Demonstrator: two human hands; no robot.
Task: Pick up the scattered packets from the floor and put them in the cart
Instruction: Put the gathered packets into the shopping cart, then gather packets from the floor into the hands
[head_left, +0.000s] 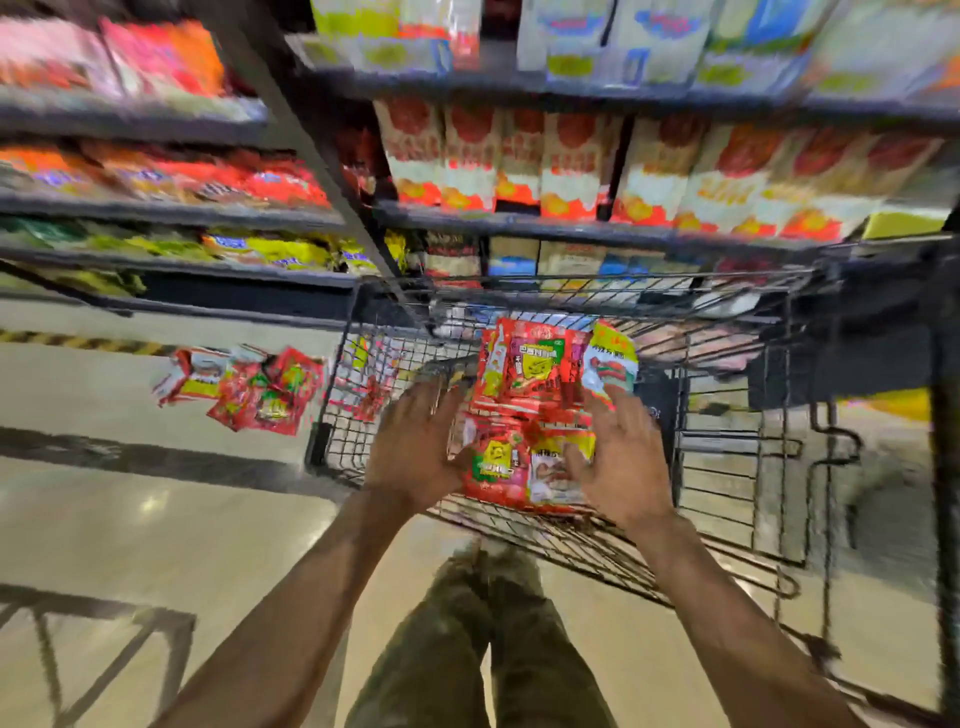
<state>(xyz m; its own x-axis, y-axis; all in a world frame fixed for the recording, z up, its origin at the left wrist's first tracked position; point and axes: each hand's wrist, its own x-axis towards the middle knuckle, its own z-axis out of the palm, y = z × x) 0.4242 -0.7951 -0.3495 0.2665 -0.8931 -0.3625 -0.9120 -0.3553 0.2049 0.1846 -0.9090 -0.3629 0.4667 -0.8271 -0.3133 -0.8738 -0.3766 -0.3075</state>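
Several red and yellow packets (530, 410) sit between my two hands, over the black wire cart (727, 467). My left hand (415, 447) is at the left side of the bunch with fingers spread and straight. On the right side is my right hand (618, 457), also with fingers spread. Whether the packets rest in the cart or are pressed between my palms is blurred. More red packets (244, 387) lie scattered on the floor to the left of the cart.
Store shelves (571, 223) stacked with boxes and bags stand right behind the cart. A yellow-black striped strip (78, 342) runs along the floor at the left. A dark metal frame (104, 654) stands at bottom left. My legs (483, 639) are below the cart's near edge.
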